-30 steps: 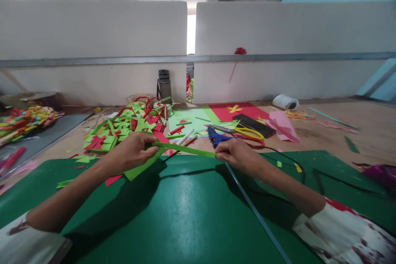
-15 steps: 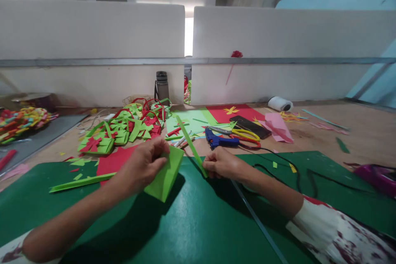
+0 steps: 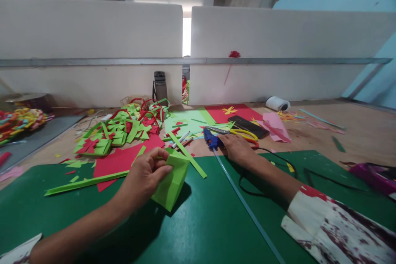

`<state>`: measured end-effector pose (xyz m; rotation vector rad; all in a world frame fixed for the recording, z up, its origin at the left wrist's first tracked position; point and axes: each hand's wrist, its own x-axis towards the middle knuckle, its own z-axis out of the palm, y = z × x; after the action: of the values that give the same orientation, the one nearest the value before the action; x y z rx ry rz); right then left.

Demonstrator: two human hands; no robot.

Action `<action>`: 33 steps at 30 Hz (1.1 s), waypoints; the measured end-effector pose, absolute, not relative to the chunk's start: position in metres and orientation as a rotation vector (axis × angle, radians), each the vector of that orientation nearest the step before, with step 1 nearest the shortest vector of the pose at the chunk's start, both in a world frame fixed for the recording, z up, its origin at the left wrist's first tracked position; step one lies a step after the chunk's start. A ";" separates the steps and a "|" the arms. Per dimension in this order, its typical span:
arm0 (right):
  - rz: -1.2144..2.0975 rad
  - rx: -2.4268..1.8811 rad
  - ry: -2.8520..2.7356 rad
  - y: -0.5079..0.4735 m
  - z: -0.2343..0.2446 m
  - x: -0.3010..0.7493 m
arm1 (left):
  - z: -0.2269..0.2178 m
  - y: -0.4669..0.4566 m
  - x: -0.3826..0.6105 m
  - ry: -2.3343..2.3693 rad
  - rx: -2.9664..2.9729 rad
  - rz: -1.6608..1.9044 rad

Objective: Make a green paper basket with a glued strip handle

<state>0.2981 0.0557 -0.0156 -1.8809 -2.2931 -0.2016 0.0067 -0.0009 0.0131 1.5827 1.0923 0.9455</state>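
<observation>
Between the thumb and fingers of my left hand (image 3: pixel 148 173) is a small folded green paper bag (image 3: pixel 173 181), held tilted above the green mat (image 3: pixel 198 231). My right hand (image 3: pixel 239 148) is closed around the handle of a blue glue gun (image 3: pixel 211 138), which lies at the mat's far edge; the fingers partly hide the handle. A long clear glue stick (image 3: pixel 244 202) runs from the gun toward me. A green paper strip (image 3: pixel 188 156) lies loose between my hands. Another folded green strip (image 3: pixel 86 183) rests at the left, partly over red paper (image 3: pixel 123 161).
Finished-looking green and red paper bags (image 3: pixel 123 128) are heaped at back left, near a dark bottle (image 3: pixel 160 86). Yellow-handled scissors (image 3: pixel 244 133) and a black phone (image 3: pixel 249 126) lie beyond my right hand. A black cord (image 3: pixel 278 152) loops across the mat.
My right hand has let go of the green strip, now lying down, and moved forward and right onto the glue gun. My left hand still holds the bag, slightly lower and further right.
</observation>
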 end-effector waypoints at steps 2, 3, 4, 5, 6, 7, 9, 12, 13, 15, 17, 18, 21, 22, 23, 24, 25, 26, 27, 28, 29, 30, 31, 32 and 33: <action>-0.187 -1.848 -2.263 0.059 -0.018 0.298 | 0.013 -0.004 0.009 1.076 1.527 0.968; -0.172 -1.828 -2.242 0.059 -0.018 0.297 | 0.014 -0.005 0.010 1.066 1.496 0.968; -0.151 -1.805 -2.218 0.059 -0.016 0.296 | 0.016 -0.007 0.011 1.055 1.464 0.961; -0.124 -1.780 -2.191 0.057 -0.013 0.295 | 0.017 -0.008 0.012 1.044 1.436 0.948; -0.092 -1.755 -2.159 0.055 -0.010 0.294 | 0.019 -0.009 0.012 1.037 1.414 0.935; -0.054 -1.731 -2.124 0.053 -0.006 0.293 | 0.020 -0.010 0.012 1.033 1.395 0.923; 0.036 -1.692 -2.040 0.049 0.002 0.291 | 0.022 -0.011 0.012 1.026 1.366 0.914; 0.183 -1.658 -1.895 0.044 0.010 0.289 | 0.023 -0.010 0.012 0.991 1.348 0.922; 0.238 -1.647 -1.853 0.041 0.012 0.288 | 0.023 -0.010 0.012 0.988 1.361 0.931; 0.346 -1.612 -1.801 0.035 0.014 0.284 | 0.025 -0.011 0.012 1.014 1.443 0.974; 0.478 -1.555 -1.783 0.025 0.018 0.278 | 0.026 -0.011 0.010 1.052 1.604 1.049; 0.554 -1.529 -1.776 0.019 0.021 0.275 | 0.026 -0.011 0.008 1.060 1.702 1.098; 0.810 -1.487 -1.743 0.001 0.030 0.270 | 0.024 -0.009 0.001 1.024 2.041 1.238; 0.826 -1.495 -1.780 -0.004 0.034 0.270 | 0.022 -0.008 -0.001 1.009 2.182 1.275; 0.816 -1.508 -1.827 -0.008 0.038 0.270 | 0.020 -0.008 -0.003 0.993 2.341 1.299; 0.806 -1.519 -1.871 -0.012 0.041 0.272 | 0.017 -0.007 -0.005 0.977 2.508 1.311; 0.798 -1.525 -1.904 -0.016 0.044 0.274 | 0.014 -0.007 -0.006 0.966 2.669 1.315; 0.799 -1.529 -1.920 -0.019 0.046 0.277 | 0.012 -0.007 -0.007 0.962 2.816 1.308; 0.806 -1.534 -1.929 -0.021 0.049 0.279 | 0.010 -0.007 -0.007 0.959 2.944 1.290; 0.811 -1.551 -1.927 -0.024 0.050 0.282 | 0.008 -0.007 -0.007 0.962 3.054 1.258; 0.816 -1.576 -1.923 -0.025 0.051 0.285 | 0.008 -0.007 -0.006 0.971 3.147 1.216; 0.823 -1.603 -1.920 -0.027 0.051 0.288 | 0.007 -0.005 -0.005 0.986 3.218 1.179; 0.835 -1.629 -1.915 -0.028 0.050 0.291 | 0.008 -0.003 -0.003 1.002 3.271 1.149; 0.852 -1.647 -1.918 -0.029 0.049 0.294 | 0.008 0.001 -0.001 1.013 3.306 1.135; 0.867 -1.652 -1.937 -0.030 0.047 0.297 | 0.008 0.005 0.003 1.016 3.325 1.137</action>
<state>0.2971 -0.0298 0.0467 -1.6520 -1.9369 0.8675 0.0027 0.0052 0.0078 3.3248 1.0156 1.1371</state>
